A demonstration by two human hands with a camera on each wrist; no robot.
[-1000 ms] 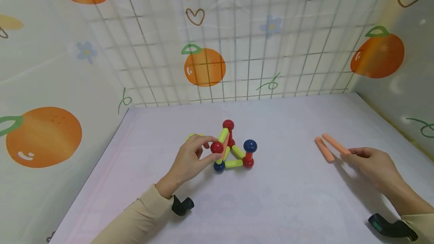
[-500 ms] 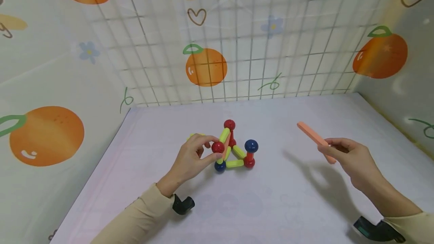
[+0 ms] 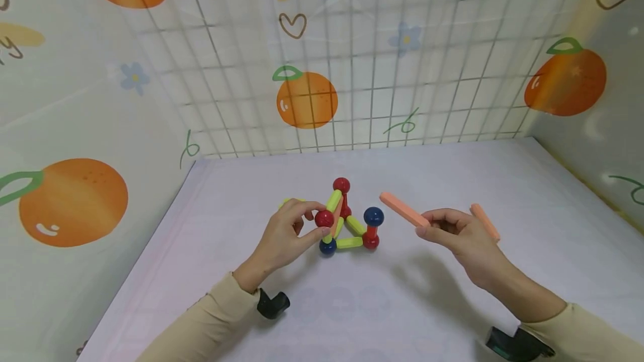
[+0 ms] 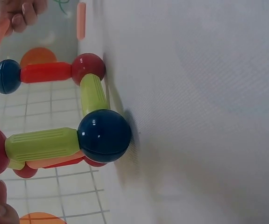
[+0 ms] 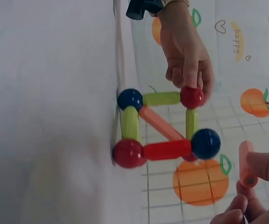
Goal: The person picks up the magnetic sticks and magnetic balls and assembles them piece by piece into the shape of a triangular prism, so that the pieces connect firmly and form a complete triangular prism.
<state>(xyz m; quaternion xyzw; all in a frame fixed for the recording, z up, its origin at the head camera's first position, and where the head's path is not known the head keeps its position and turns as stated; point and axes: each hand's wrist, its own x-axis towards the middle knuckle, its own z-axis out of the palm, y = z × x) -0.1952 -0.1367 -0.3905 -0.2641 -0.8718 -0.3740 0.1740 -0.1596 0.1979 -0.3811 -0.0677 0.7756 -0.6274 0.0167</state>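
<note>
1. Head camera: a person's left hand [image 3: 282, 236] is gripping the upper red ball [image 3: 324, 218] of a ball-and-rod frame [image 3: 355, 225], finger and thumb curling about it.
2. Near the middle of the pale table [image 3: 402, 328], the frame is standing on a triangular base, ribbed lime rods [image 3: 349, 243] linking a glossy lower blue ball [image 3: 328, 247] and two lower red balls [image 3: 370, 241].
3. Three uprights are rising from the corners: one lime, beneath the gripped ball, and two red, one carrying an upper blue ball [image 3: 374, 217], the other a far red ball [image 3: 341, 185].
4. Another lime rod is bridging the two raised red balls, while a peach diagonal [image 5: 160, 122] is slanting across one side.
5. Clamped between the right hand's [image 3: 473, 242] thumb and fingers, a straight peach rod [image 3: 404, 209] is hovering above the table, its far end pointing toward the frame without touching.
6. Right wrist camera: that rod is showing a round end with a dark centre.
7. Beside the right hand, a second peach rod [image 3: 485, 222] is lying on the table.
</note>
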